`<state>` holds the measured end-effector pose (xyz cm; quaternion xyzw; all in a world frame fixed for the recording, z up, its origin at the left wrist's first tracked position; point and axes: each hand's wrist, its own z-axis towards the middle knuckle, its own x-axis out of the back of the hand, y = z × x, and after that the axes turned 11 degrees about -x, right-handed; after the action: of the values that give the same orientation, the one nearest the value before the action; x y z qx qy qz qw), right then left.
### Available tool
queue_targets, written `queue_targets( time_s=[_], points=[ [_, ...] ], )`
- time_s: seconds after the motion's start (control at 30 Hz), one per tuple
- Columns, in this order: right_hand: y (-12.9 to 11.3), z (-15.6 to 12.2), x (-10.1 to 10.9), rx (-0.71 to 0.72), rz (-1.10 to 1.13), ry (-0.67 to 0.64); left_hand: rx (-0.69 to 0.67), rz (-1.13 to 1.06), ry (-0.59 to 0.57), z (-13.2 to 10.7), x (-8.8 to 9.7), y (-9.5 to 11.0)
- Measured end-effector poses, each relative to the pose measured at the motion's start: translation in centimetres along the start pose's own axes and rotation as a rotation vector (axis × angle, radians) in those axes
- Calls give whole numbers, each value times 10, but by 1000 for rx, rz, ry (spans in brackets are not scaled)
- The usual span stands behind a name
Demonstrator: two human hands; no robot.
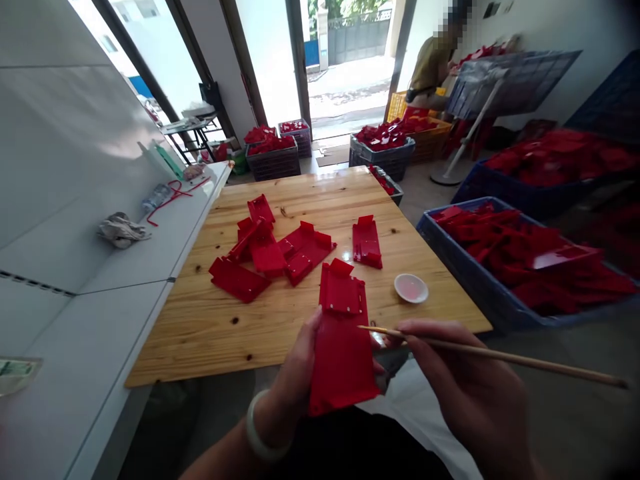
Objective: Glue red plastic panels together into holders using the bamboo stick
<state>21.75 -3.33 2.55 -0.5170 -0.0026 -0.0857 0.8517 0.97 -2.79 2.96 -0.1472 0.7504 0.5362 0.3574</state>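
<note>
My left hand [295,373] grips a flat red plastic part [343,333] from below, holding it upright over my lap at the near edge of the wooden table [210,327]. My right hand [465,387] pinches a thin wooden brush [500,357], whose tip points left and touches the red part's right edge. A small white dish [411,288] with pale liquid sits on the table just beyond the brush. Several more red parts [280,250] lie spread across the table's middle.
A blue crate [470,267] full of red parts stands at my right, with more crates behind it and by the open doorway. A white shelf [145,247] with a crumpled rag runs along the left. Another person [433,67] works at the back right.
</note>
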Motion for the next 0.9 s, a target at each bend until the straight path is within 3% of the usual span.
queue_targets(
  time_s=[0.23,0.67,0.83,0.9],
  points=[
    [5,1,-2,100,-77,-84,-13,-34,46,1,-6,-8],
    [5,4,-3,182,-128,-144,-33,-83,1,3,-10,-8],
    [7,2,-2,169,-130,-149,-105,-183,133,2,-17,-6],
    [9,1,-2,157,-130,-146,-90,-163,129,1,-19,-6]
  ],
)
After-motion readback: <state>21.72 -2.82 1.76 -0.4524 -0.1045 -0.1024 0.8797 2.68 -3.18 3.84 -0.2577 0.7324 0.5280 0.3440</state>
